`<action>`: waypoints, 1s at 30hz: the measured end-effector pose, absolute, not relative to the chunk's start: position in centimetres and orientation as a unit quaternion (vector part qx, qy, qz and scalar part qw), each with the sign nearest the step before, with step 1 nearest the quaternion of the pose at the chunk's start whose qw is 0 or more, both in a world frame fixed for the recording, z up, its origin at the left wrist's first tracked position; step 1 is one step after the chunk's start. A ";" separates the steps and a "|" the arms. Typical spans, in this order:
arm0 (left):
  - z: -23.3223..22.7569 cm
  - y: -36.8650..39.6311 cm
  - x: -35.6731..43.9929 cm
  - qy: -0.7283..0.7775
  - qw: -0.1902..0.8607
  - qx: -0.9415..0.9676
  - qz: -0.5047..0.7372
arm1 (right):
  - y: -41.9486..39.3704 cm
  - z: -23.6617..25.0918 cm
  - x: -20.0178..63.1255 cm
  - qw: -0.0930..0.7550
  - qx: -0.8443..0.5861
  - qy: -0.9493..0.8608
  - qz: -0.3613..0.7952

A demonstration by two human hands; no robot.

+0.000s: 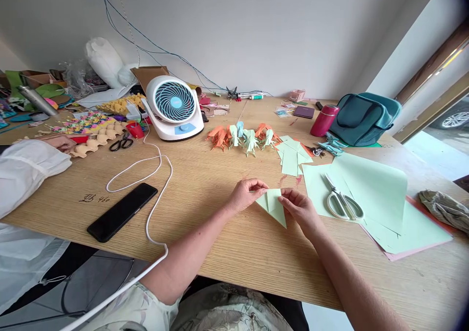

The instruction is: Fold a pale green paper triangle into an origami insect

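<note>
Wooden table (220, 253), white wall behind. Folded pale-green paper (273, 205) lies flat at table centre, near the front edge. Left hand (246, 194) pinches its top-left corner; right hand (301, 209) fingertips press its right edge. White-handled scissors (342, 201) on green sheets (381, 199) just right. Origami figures (244, 138) beyond, desk fan (175, 107) and black phone (122, 211) to the left.

Wooden table (220, 233) — phone (122, 211), scissors (342, 203), perhaps keys (317, 151)
</note>
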State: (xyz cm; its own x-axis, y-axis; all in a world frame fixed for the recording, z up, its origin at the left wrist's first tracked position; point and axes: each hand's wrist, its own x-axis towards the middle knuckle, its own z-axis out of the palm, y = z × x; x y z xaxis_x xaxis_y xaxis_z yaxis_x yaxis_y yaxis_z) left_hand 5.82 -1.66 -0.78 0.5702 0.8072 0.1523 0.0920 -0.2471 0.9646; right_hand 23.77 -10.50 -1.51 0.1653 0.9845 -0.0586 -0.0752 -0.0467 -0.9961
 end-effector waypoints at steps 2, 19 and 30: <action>-0.7 -1.7 5.8 0.317 0.516 0.717 0.346 | -10.5 -1.6 23.6 0.545 -0.522 -0.426 0.498; -1.2 -1.2 5.6 0.335 0.533 0.711 0.314 | -10.8 -1.1 23.7 0.564 -0.531 -0.406 0.485; -1.4 -1.7 5.6 0.321 0.438 0.792 0.279 | -11.1 -1.2 23.4 0.460 -0.554 -0.664 0.204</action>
